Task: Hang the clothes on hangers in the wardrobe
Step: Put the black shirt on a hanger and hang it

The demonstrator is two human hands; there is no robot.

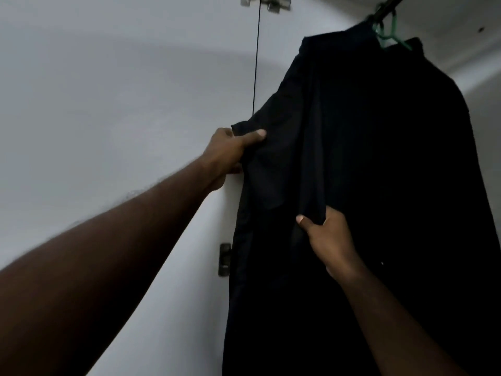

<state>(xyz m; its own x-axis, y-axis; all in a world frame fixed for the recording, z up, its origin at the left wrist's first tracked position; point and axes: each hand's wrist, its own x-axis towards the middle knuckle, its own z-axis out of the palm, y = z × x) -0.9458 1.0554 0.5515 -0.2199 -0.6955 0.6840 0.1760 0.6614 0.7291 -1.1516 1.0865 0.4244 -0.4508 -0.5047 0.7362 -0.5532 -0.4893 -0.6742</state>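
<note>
Left hand, right hand, fingers buried behind dark garment

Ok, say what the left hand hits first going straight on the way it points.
The dark garment itself: the left hand pinches its sleeve and points into its hanging body, though depth is unclear.

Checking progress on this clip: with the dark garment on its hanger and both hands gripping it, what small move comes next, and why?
Probably smooth the cloth downward and let go. The dark garment already hangs from the green hanger on the rail, yet the left hand holds its side edge lifted and bunched, and the right hand grips a fold lower down.
</note>
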